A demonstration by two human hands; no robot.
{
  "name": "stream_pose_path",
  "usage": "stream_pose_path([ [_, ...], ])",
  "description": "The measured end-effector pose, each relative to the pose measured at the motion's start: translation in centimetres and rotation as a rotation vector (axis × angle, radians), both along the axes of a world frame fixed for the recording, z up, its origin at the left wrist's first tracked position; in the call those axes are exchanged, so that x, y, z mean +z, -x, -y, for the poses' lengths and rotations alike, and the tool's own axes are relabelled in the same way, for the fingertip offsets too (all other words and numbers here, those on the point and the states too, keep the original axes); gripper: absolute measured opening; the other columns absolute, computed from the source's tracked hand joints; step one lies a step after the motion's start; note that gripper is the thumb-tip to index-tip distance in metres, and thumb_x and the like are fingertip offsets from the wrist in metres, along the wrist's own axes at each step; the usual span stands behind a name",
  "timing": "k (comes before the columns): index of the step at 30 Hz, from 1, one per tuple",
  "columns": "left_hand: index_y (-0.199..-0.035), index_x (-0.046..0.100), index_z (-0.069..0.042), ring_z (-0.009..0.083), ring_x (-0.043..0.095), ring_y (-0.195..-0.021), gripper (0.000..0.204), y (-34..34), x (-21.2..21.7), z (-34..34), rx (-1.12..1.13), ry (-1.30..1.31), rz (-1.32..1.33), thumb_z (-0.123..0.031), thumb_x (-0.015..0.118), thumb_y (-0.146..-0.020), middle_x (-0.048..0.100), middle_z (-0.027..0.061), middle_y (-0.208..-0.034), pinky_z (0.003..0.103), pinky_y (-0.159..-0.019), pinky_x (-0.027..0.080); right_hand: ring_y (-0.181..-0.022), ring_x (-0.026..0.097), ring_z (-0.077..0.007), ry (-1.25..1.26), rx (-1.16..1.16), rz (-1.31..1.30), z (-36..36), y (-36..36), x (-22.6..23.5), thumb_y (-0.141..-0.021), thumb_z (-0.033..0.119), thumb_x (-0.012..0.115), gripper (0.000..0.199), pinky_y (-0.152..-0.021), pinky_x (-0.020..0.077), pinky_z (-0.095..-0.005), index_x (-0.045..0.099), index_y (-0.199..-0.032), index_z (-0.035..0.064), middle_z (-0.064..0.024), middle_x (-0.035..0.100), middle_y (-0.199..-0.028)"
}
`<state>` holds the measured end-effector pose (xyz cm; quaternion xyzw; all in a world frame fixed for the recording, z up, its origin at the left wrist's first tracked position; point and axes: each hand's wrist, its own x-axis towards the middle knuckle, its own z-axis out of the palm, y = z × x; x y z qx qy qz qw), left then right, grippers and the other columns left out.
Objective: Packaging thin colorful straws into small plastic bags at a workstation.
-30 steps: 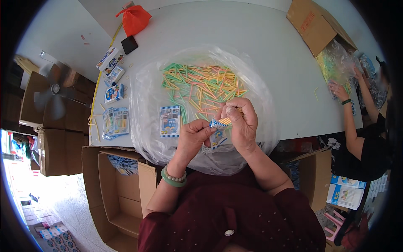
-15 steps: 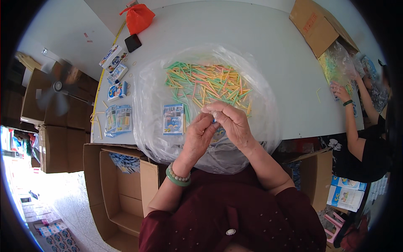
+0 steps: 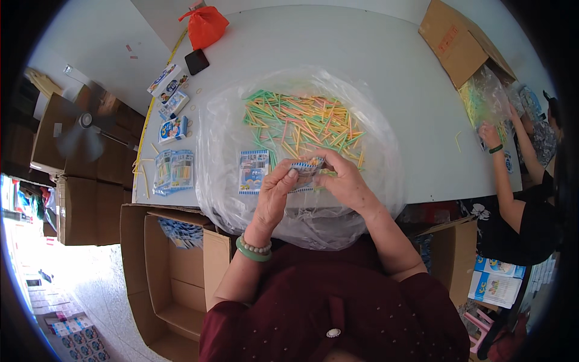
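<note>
Between my two hands is a small clear packet (image 3: 307, 165) with a blue striped edge, held over the near part of a clear plastic bag (image 3: 211, 172). My left hand (image 3: 275, 192) is closed on its left end, thumb on top. The fingers of my right hand (image 3: 346, 182) pinch its right side. Just beyond lies a pile of thin green, yellow, orange and pink sticks (image 3: 310, 120), spread on the plastic bag. Another blue-and-clear packet (image 3: 254, 171) rests flat to the left of my left hand. What is inside the held packet is hard to make out.
Filled packets (image 3: 173, 171), small boxes (image 3: 173, 129), a black object (image 3: 196, 61) and a red bag (image 3: 206, 27) line the table's left side. Open cartons (image 3: 175, 265) stand below the near edge. At right, a co-worker's hands (image 3: 490, 134) work beside a tipped carton (image 3: 461, 45).
My hands have moved apart from a close pinch, and the packet now shows between them, striped edge up. The view has shifted slightly.
</note>
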<state>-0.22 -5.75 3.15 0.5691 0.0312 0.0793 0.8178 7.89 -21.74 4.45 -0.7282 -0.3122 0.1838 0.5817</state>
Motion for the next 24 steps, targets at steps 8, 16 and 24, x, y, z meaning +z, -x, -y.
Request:
stream_pose_path([
  [8, -0.121, 0.058, 0.001, 0.0102, 0.055, -0.095, 0.033, 0.0, -0.9, -1.5, 0.055, -0.043, -0.005, -0.019, 0.052, -0.095, 0.062, 0.0013, -0.096, 0.026, -0.087, 0.042, -0.074, 0.054, -0.009, -0.023, -0.211, 0.251, -2.0, -0.6, -1.8, -0.081, -0.004, 0.058, 0.01, -0.067, 0.0454, -0.0259, 0.053, -0.088, -0.0003, -0.0029, 0.056, -0.077],
  [16, -0.104, 0.066, -0.001, 0.006, 0.053, -0.075, 0.022, -0.4, -1.3, -1.2, 0.064, 0.024, -0.035, -0.002, 0.067, -0.082, 0.061, -0.0011, -0.088, 0.022, -0.068, 0.044, -0.065, 0.05, -0.0149, -0.091, -0.128, 0.04, -1.6, 0.1, -2.8, -0.079, -0.002, 0.06, 0.012, -0.062, 0.0437, -0.0289, 0.053, -0.088, 0.0015, -0.0059, 0.053, -0.072],
  [24, -0.082, 0.068, 0.0, 0.0102, 0.056, -0.074, 0.004, 0.9, 0.8, -2.7, 0.273, -0.259, -0.003, 0.001, 0.064, -0.082, 0.057, 0.0012, -0.087, 0.024, -0.068, 0.046, -0.063, 0.05, -0.012, -0.004, 0.056, -0.187, -4.9, 1.8, -3.4, -0.082, 0.01, 0.063, 0.015, -0.06, 0.0437, -0.0281, 0.059, -0.095, 0.0015, -0.003, 0.055, -0.071],
])
